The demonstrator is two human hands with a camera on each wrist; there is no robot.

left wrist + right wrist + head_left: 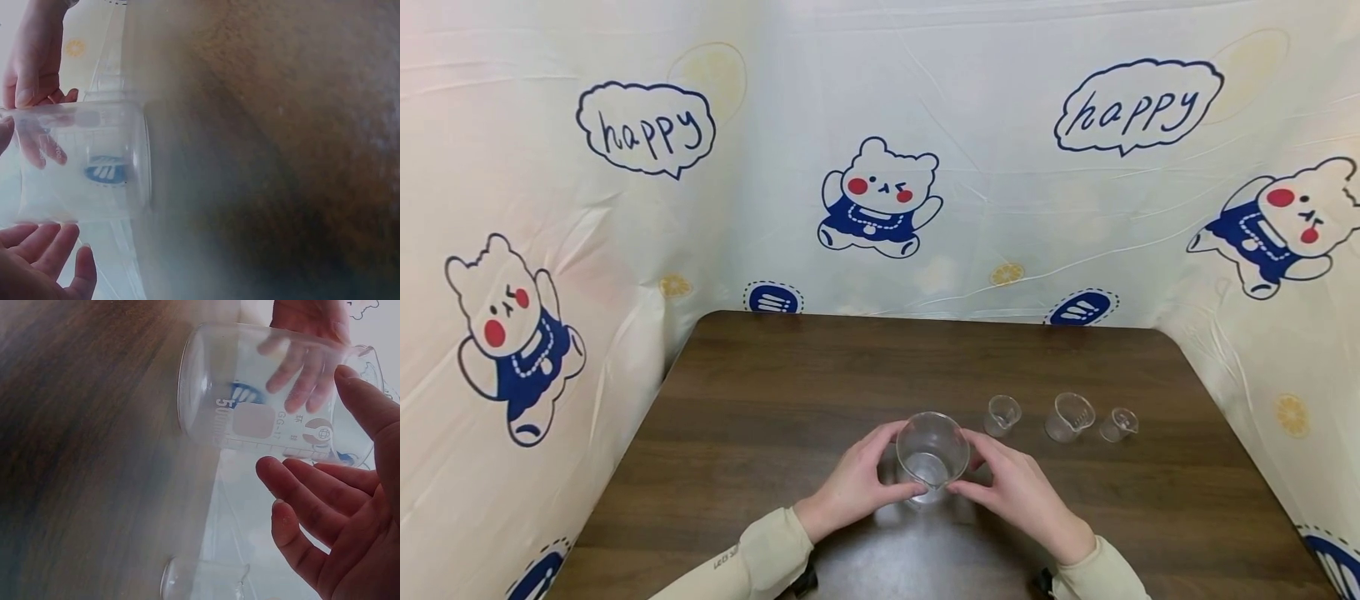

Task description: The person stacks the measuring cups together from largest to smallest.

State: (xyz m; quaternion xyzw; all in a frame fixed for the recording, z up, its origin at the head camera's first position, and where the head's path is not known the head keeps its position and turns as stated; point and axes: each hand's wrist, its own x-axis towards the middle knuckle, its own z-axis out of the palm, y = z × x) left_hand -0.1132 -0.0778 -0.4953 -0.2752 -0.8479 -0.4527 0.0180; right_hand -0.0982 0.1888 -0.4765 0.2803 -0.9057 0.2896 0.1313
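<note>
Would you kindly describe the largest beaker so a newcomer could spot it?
Find the brown table, where the left hand and right hand hold a clear beaker between them. It is clearly bigger than the three beakers to its right.

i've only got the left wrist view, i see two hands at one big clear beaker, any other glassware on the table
Observer: Yes, the head view shows three smaller beakers on the table, to the right of the large beaker.
Operator: ok any writing on the big one, none that i can read from here
Observer: The right wrist view shows white print on its side, with "GG-17" readable.
Operator: and what's the person wearing on that left arm
Observer: In the head view, behind the left hand, there's a light sleeve with dark lettering on it.
</note>
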